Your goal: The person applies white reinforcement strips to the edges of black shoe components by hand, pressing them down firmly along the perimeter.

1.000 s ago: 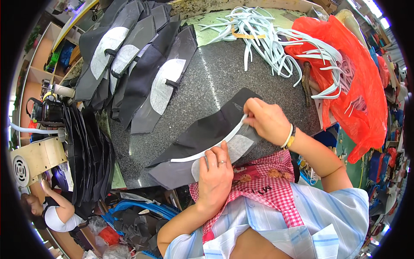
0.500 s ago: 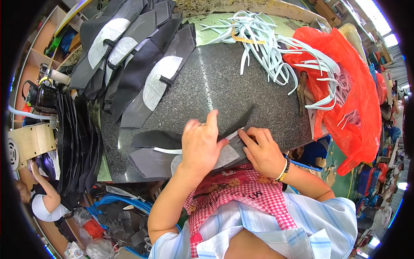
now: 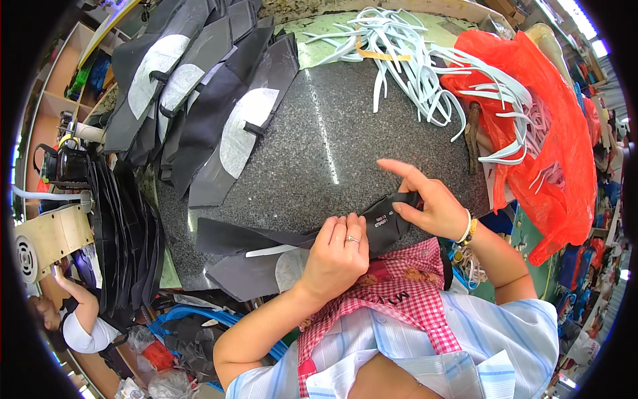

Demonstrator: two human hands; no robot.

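Observation:
A dark grey fabric piece (image 3: 249,274) with a pale half-round patch (image 3: 288,267) lies at the near edge of the stone tabletop. Its dark edge flap (image 3: 256,237) is folded over a white strip (image 3: 269,251), which shows only at the left. My left hand (image 3: 337,253), fingers together, presses the fold down near its middle. At the right end my right hand (image 3: 432,211) holds the folded black flap by thumb and curled fingers, its index finger stretched out. Small white print shows on the flap between the hands. The left palm hides part of the patch.
Stacked dark pieces with pale patches (image 3: 249,133) lie at the far left. Pale blue strips (image 3: 399,66) are heaped at the back, reaching into a red plastic bag (image 3: 565,153) on the right. More black pieces (image 3: 129,226) hang left, near another person (image 3: 86,326).
My left hand has moved right and pressed down onto the fold. My right hand has shifted right and raised its index finger. The flap now covers the strip's right part.

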